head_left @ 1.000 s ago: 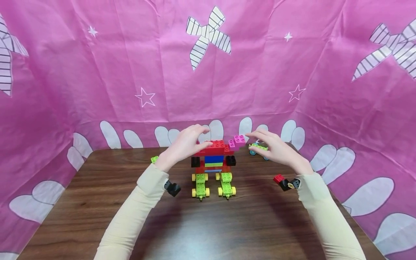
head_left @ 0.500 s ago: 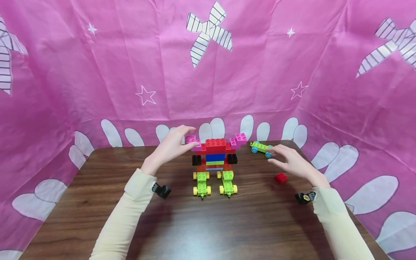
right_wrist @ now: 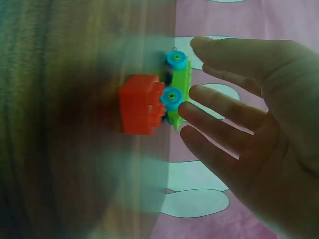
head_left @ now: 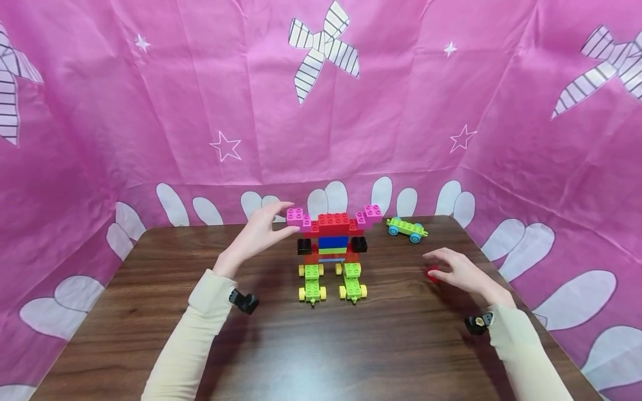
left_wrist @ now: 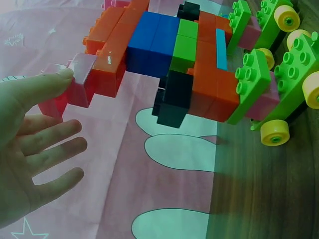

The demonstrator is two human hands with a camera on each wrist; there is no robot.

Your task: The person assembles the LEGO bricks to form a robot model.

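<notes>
A standing figure of toy building bricks (head_left: 333, 224) faces me in the middle of the table, with stepped pink bricks as arms, black bricks at its sides and yellow-wheeled green feet. My left hand (head_left: 251, 238) is beside the left pink arm brick (head_left: 295, 215). In the left wrist view its thumb (left_wrist: 42, 85) overlaps that brick, while the other fingers are spread and nearly straight. Low on the right, my right hand (head_left: 458, 272) hovers over a loose red brick (right_wrist: 137, 105), partly hidden in the head view. Its fingers are extended and apart from the brick.
A green wheeled base with blue wheels (head_left: 407, 228) stands at the back right. The dark wooden table (head_left: 321, 351) meets a pink patterned cloth (head_left: 381, 133) behind and at both sides. Small black cameras (head_left: 244, 302) sit at both wrists.
My left hand has moved from over the figure's top leftward to its pink arm. My right hand has left the right pink arm and come down and right to the red brick.
</notes>
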